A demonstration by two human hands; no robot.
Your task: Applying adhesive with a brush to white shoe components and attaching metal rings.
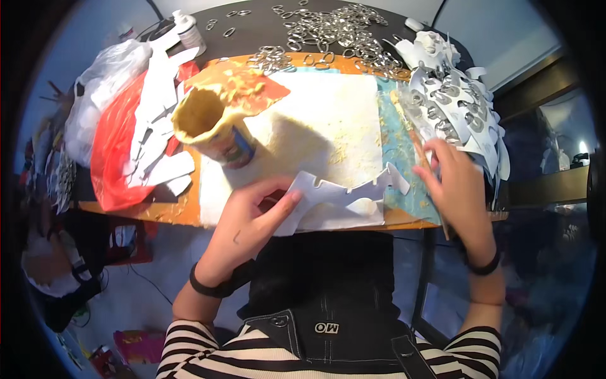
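My left hand (246, 215) pinches the left end of a white notched strip (328, 191), which looks like cut leather or plastic. The strip spans the near edge of the work sheet, and its right end bends upward. In my right hand (459, 186) is a thin wooden stick (418, 144), perhaps a brush, with a yellowish crusted upper end. That hand is right of the strip, apart from it. A can (230, 148) caked with yellow glue stands beyond my left hand, an orange glue-smeared flap (268, 95) beside its mouth.
A white sheet (315, 104) with yellow crumbs covers the board. Metal rings (341, 31) lie scattered at the back. White strips with rings (457, 107) pile up at right. More white pieces (148, 126) lie on a red bag (110, 167) at left, near a white bottle (187, 31).
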